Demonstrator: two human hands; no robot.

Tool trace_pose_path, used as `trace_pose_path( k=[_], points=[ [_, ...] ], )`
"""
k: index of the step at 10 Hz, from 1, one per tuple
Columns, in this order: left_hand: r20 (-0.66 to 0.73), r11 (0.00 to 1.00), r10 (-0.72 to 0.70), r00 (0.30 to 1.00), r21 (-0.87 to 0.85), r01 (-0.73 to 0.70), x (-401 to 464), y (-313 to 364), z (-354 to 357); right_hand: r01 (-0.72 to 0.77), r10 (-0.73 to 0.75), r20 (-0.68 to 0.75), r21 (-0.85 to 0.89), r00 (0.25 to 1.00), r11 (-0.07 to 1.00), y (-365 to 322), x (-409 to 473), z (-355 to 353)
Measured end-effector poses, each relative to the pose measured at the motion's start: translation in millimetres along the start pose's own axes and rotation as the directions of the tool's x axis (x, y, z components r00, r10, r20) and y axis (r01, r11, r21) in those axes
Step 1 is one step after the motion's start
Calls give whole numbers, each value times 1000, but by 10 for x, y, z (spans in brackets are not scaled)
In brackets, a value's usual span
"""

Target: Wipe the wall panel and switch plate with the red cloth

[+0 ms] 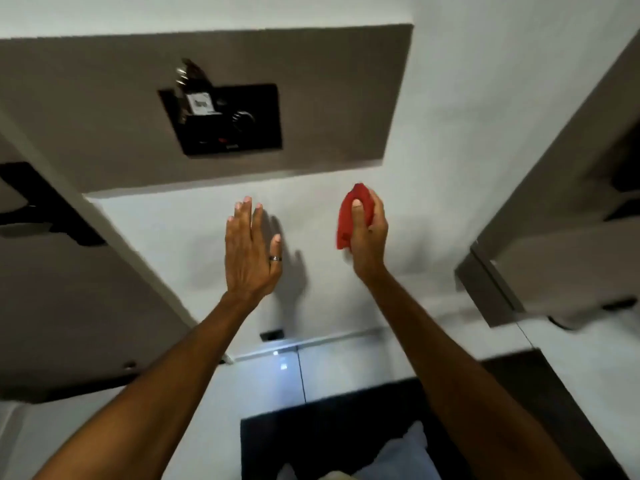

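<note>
A taupe wall panel (311,98) fills the upper part of the head view. A black switch plate (249,133) with a round knob and a key card with keys stuck in its slot is set into it at left of centre. My right hand (369,233) is shut on a bunched red cloth (346,216) in front of the white wall, below the panel's lower right corner. My left hand (249,251), wearing a ring, is flat with fingers spread against the white wall under the panel, holding nothing.
A brown door (69,271) with a black handle (34,199) stands at the left. A grey cabinet or shelf (554,244) juts out at the right. A black mat (346,427) lies on the white floor tiles below.
</note>
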State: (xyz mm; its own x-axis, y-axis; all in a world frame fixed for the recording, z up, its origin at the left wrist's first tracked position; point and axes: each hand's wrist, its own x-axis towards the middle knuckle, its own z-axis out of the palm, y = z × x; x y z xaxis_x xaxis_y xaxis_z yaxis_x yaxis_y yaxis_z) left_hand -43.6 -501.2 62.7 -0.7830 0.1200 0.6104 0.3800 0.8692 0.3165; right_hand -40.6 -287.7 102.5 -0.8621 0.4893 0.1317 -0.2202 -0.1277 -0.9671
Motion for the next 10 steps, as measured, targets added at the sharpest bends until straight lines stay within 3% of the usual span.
trace_pose_path(
  k=[1, 2, 3, 4, 5, 6, 7, 8, 9, 10],
  points=[
    [191, 995, 74, 979, -77, -60, -119, 525, 341, -464, 446, 138, 358, 884, 810, 101, -109, -505],
    [428, 966, 246, 870, -184, -183, -93, 1379, 884, -589, 621, 182, 593, 762, 549, 204, -104, -1499],
    [506, 956, 288, 813, -196, -216, -79, 1784, 1170, -543, 650, 116, 669, 751, 508, 202, 25, -2111],
    [629, 941, 339, 700, -223, -255, -117, 2598, 1706, -455, 610, -151, 533, 778, 713, 86, 535, -3306],
    [679, 932, 359, 641, -225, -283, -130, 3060, 2047, -394, 399, -304, 79, 865, 916, 18, 947, -4058],
    [729, 940, 331, 600, -202, -274, -99, 3575, 2458, -221, 170, -141, -691, 975, 688, 206, 1511, -4789],
    [764, 956, 279, 582, -165, -242, -108, 3841, 2672, 0, 350, 110, -954, 930, 300, 554, 1712, -5047],
    [788, 972, 191, 585, -70, -223, -151, 3996, 2815, 190, 450, 199, -980, 871, 64, 926, 1672, -5199],
    [799, 976, 157, 581, -33, -217, -138, 3999, 2826, 195, 452, 211, -977, 867, 83, 959, 1734, -5219],
    [751, 965, 145, 644, 36, -259, -159, 4001, 2740, 241, 409, 234, -970, 882, 35, 906, 1677, -5190]
  ],
)
